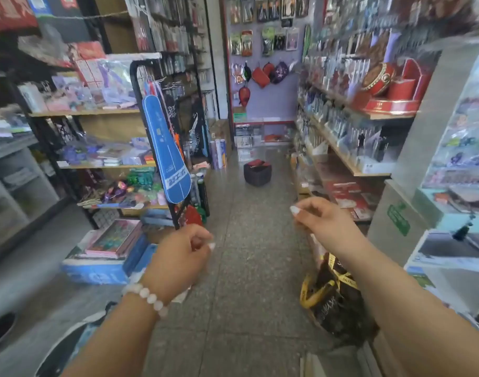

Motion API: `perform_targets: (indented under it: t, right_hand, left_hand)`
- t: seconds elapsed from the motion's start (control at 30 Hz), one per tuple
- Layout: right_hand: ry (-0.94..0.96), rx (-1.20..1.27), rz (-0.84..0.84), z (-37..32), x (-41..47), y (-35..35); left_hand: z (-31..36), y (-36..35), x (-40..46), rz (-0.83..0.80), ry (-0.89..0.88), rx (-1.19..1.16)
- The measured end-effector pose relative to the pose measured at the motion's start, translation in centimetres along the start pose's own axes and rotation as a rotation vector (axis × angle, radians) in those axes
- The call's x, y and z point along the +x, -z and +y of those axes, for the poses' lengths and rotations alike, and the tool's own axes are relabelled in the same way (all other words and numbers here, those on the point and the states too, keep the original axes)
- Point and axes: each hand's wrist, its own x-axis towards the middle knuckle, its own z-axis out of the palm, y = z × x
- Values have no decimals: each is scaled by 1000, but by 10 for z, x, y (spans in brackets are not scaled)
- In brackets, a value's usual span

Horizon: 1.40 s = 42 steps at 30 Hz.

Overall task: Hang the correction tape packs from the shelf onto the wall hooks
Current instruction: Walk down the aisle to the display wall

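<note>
Both hands hover over the aisle floor [249,268]: the left hand [178,259] and right hand [320,221] have loosely curled fingers and hold nothing. The picture is blurred, so no correction tape pack, nor its direction, can be told among the shelf goods.

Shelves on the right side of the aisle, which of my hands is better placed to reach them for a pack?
Probably the right hand. It hangs nearer the right-hand shelves, while the left hand sits across the aisle by the black rack. Both hands look loosely curled and hold nothing.
</note>
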Motion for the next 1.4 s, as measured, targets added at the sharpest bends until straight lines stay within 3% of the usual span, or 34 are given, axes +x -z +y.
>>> perform_targets:
  t: [0.2, 0.4, 0.6, 0.83, 1.4]
  right_hand:
    - [153, -232, 153, -24, 74, -21]
    - [155, -411, 107, -14, 157, -36]
    - [18, -286, 1, 14, 274, -48]
    - [-83, -393, -142, 37, 455, -34]
    - [-95, -393, -61, 80, 748, -35]
  left_hand:
    - [-8, 26, 95, 115, -68, 325]
    - [-23, 21, 172, 110, -24, 308]
    - [-37, 0, 276, 0, 62, 245]
    - [-16, -31, 446, -117, 84, 380]
    - [-32, -78, 737, -109, 116, 448]
